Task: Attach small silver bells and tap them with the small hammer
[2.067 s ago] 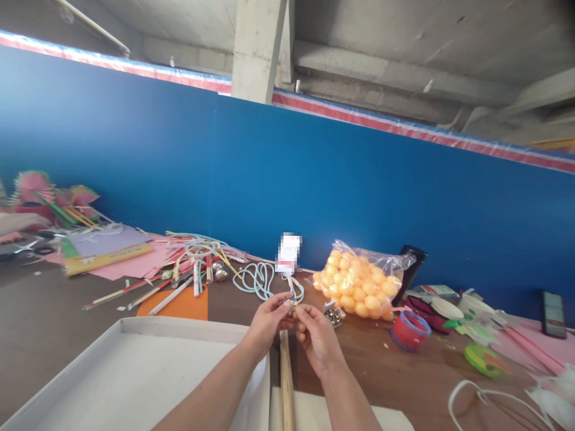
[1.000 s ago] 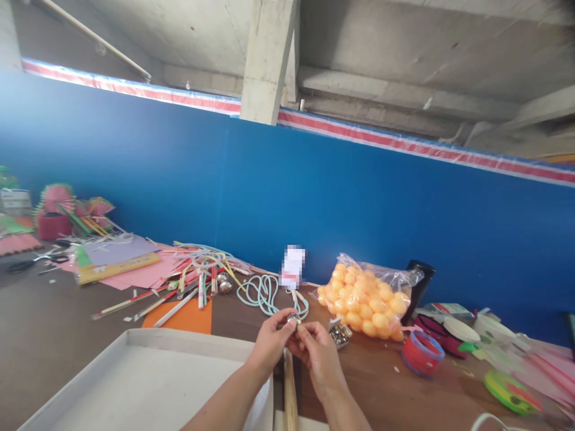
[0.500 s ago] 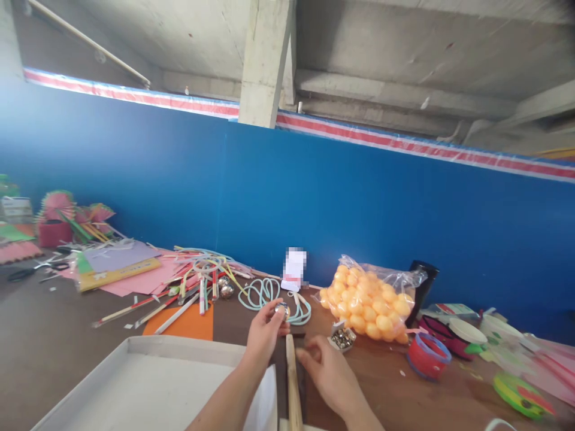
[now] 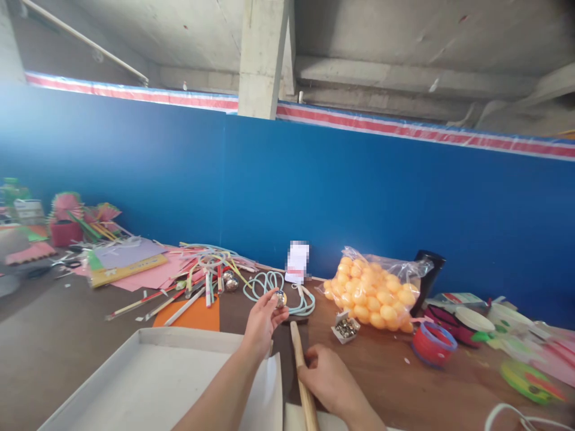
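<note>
Biggest in my view is the blue partition [image 4: 381, 197], spanning the far side; below it I have the brown table [image 4: 381, 383], with a shallow white tray [image 4: 148, 383] on it at my lower left; the clear bag of orange balls [image 4: 371, 290] leans back right of centre, beside a black cylinder [image 4: 429, 281]. Next in size I see the wooden handle [image 4: 303, 389], lying lengthwise just right of the tray; my right hand [image 4: 330, 377] is at its side, fingers curled, though I cannot tell whether they are closed around it; my left hand [image 4: 261, 326] is raised near the tray's far right corner, thumb and fingers clamped on a shiny silver ball. Smaller are the pale blue cord [image 4: 302, 312], looped behind that hand, and the little box [image 4: 342, 315] of metal bits [image 4: 347, 327], near the bag; smallest is the silver ball [image 4: 280, 299] itself, held in front of the cord.
</note>
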The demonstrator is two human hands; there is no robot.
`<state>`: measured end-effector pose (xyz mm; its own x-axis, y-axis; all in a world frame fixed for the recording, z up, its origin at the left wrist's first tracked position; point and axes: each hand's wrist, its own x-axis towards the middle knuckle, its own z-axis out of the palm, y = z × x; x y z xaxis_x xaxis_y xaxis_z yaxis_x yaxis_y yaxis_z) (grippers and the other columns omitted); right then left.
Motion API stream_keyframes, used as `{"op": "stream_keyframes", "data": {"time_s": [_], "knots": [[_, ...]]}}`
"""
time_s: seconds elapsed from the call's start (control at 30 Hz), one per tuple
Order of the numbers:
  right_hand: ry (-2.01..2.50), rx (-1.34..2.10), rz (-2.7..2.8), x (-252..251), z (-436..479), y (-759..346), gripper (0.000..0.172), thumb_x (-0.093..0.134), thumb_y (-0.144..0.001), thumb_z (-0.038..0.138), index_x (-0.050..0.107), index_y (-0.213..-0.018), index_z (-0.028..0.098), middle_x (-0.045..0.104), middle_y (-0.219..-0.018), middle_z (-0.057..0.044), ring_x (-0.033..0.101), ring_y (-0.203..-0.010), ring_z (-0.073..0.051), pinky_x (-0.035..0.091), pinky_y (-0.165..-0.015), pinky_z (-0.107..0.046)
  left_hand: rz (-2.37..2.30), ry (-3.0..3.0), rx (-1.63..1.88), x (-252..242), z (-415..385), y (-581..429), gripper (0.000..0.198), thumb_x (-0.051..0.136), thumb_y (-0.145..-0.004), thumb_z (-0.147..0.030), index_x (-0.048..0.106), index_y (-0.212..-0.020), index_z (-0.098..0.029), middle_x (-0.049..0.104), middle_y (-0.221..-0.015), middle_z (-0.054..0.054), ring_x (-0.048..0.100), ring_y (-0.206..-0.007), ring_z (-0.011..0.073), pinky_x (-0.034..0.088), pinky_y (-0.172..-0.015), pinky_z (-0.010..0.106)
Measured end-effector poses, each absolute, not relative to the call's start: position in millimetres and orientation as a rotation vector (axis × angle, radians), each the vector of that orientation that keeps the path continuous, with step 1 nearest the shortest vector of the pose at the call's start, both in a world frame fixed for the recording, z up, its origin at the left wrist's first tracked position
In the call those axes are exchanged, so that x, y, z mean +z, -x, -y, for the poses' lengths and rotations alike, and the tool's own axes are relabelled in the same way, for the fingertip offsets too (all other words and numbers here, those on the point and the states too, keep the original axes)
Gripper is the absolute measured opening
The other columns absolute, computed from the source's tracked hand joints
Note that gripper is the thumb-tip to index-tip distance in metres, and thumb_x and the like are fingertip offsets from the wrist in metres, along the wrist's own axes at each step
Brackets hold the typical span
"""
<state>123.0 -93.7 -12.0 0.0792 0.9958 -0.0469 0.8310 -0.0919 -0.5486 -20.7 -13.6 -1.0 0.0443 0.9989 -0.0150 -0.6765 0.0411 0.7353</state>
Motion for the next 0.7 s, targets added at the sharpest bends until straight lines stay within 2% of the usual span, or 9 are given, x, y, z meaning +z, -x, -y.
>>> {"op": "stream_keyframes", "data": {"time_s": [0.2,0.3,0.4,0.47,0.57,0.7], "knots": [[2.067,0.414,1.809,-8.7,101.0,-117.3,0.024,0.058,-0.061,0.033,0.058,-0.082,0.022,0.068,-0.078,-0.004,0.062,-0.071,-0.022,0.036,-0.057,-0.026,-0.657,-0.673,1.413,0.9,17.7,20.4,0.033,0.06,-0.076,-0.021,0.055,-0.108,-0.013,0.064,-0.078,0.007,0.062,-0.064,0.0126,0.052,-0.062,0.025],[1.966,0.591,1.681,-7.8,96.0,-118.0,0.01,0.052,-0.064,0.027,0.058,-0.068,0.02,0.066,-0.068,-0.004,0.061,-0.066,-0.021,0.038,-0.055,-0.026,-0.654,-0.669,1.42,1.0,17.5,20.4,0.034,0.061,-0.075,-0.022,0.055,-0.107,-0.014,0.063,-0.08,0.007,0.063,-0.065,0.0122,0.052,-0.062,0.024],[1.748,0.778,1.512,-5.6,91.1,-118.5,0.008,0.048,-0.066,0.022,0.054,-0.063,0.018,0.061,-0.059,-0.002,0.059,-0.058,-0.016,0.04,-0.05,-0.023,-0.659,-0.661,1.44,-0.7,15.1,19.8,0.034,0.062,-0.075,-0.023,0.055,-0.107,-0.014,0.063,-0.081,0.007,0.063,-0.065,0.0119,0.052,-0.062,0.024],[1.598,0.872,1.375,-3.1,90.8,-115.8,0.007,0.046,-0.069,0.023,0.051,-0.072,0.018,0.057,-0.057,0.001,0.056,-0.048,-0.014,0.041,-0.042,-0.021,-0.675,-0.653,1.457,-2.0,13.0,19.0,0.035,0.062,-0.075,-0.023,0.053,-0.107,-0.014,0.063,-0.081,0.007,0.063,-0.064,0.0121,0.052,-0.061,0.024],[1.405,0.945,1.253,4.0,95.2,-109.1,0.019,0.045,-0.076,0.031,0.048,-0.091,0.019,0.057,-0.063,0.002,0.048,-0.037,-0.01,0.036,-0.03,-0.018,-0.702,-0.631,1.469,-3.3,10.7,18.0,0.037,0.062,-0.075,-0.022,0.05,-0.11,-0.014,0.063,-0.08,0.007,0.063,-0.064,0.0126,0.052,-0.061,0.026],[1.277,0.931,1.264,18.2,104.7,-104.6,0.037,0.048,-0.078,0.037,0.046,-0.112,0.021,0.061,-0.08,-0.003,0.048,-0.038,-0.007,0.035,-0.028,-0.016,-0.71,-0.624,1.472,-4.4,9.8,17.7,0.032,0.06,-0.077,-0.022,0.051,-0.106,-0.012,0.062,-0.079,0.008,0.062,-0.062,0.0117,0.052,-0.062,0.026]]}}
